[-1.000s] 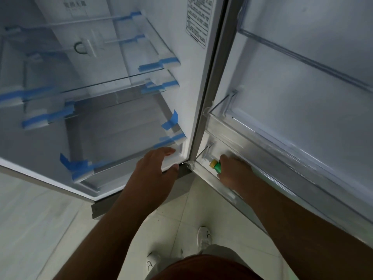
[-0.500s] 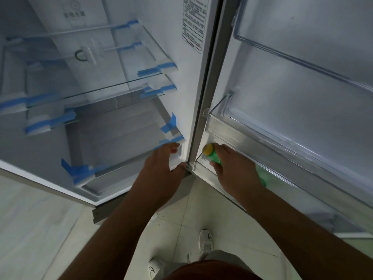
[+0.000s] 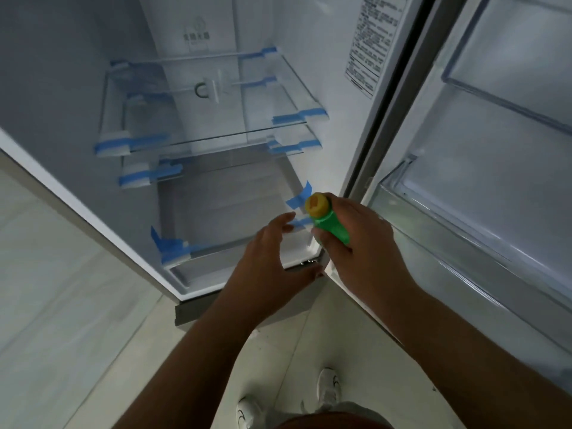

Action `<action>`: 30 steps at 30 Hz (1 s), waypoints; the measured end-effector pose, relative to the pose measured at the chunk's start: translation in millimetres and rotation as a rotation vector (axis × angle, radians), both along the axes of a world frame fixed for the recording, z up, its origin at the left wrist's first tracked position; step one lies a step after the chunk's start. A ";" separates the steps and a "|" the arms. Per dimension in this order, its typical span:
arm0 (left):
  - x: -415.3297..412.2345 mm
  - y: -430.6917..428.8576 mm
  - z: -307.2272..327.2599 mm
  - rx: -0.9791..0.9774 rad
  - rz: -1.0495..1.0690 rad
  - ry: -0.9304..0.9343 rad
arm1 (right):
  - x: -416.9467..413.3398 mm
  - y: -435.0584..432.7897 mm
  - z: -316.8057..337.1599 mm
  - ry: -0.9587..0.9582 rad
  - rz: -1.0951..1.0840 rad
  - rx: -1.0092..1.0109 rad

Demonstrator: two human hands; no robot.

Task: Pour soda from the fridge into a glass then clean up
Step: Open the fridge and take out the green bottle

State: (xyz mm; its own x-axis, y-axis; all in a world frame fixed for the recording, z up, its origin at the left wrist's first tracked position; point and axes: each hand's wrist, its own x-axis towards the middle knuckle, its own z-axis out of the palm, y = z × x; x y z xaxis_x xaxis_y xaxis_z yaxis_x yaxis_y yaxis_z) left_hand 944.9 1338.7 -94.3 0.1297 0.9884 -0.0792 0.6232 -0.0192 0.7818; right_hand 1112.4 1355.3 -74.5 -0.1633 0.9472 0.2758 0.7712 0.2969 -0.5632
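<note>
A green soda bottle with a yellow cap is in my right hand, which grips it around the neck and upper body; the lower part is hidden by my fingers. The bottle is lifted clear of the door bin and hangs in front of the fridge's lower right corner. My left hand is open, fingers spread, just left of the bottle and not touching it. The fridge stands open, with bare glass shelves held by blue tape. No glass is in view.
The fridge door stands open on the right with clear plastic bins. A grey plinth runs under the fridge. Pale tiled floor lies left and below. My white shoes are near the bottom edge.
My right hand has lifted the green bottle up out of the lower door bin and toward the left. My left hand has come off the fridge's bottom edge and opened.
</note>
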 end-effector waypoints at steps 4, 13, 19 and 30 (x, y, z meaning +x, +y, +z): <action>-15.0 -8.7 -0.3 0.052 0.026 0.007 | -20.0 -1.8 25.2 0.142 0.034 -0.124; -50.6 -27.3 24.0 0.126 0.214 -0.127 | -73.7 -14.5 60.7 0.352 0.276 -0.211; -97.1 -46.9 36.8 0.209 0.389 -0.159 | -121.2 -19.4 72.4 0.409 0.436 -0.216; -142.4 -51.7 83.4 0.273 0.463 -0.196 | -164.5 -20.1 114.1 0.429 0.482 -0.198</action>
State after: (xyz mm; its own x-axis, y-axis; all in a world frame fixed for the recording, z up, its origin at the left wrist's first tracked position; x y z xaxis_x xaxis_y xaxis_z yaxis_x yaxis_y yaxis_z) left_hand 802.5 1287.1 -10.9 -0.3352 0.9269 0.1689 0.4588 0.0040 0.8886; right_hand 947.9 1335.3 39.6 -0.4948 0.8355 0.2389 0.2746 0.4111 -0.8692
